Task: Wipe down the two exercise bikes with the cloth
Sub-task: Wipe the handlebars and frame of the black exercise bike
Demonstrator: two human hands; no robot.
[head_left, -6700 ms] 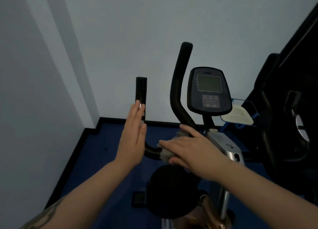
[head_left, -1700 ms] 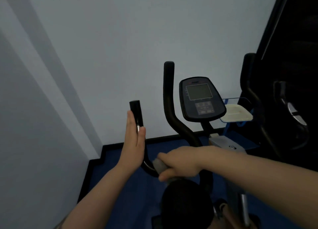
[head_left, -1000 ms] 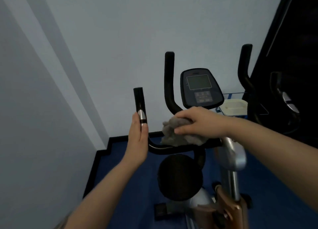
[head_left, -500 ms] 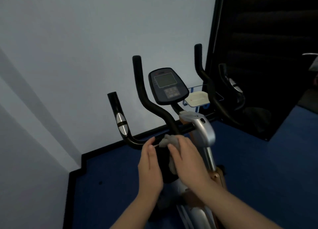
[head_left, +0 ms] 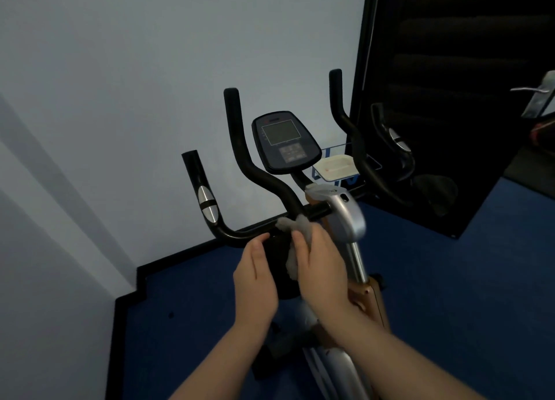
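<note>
Right hand [head_left: 318,267] presses the cloth [head_left: 295,230] against the bar [head_left: 240,234], fingers curled over it. Bar runs 9 to 3; unwiped length lies at 9. Left hand [head_left: 255,282] flat, empty, nearer.

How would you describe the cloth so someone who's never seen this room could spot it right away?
Start at the exercise bike by the pale wall, under its console. Follow the black handlebar toward the silver post. The cloth is bunched there under the right hand, the only soft, pale grey thing among hard black bars.
</note>
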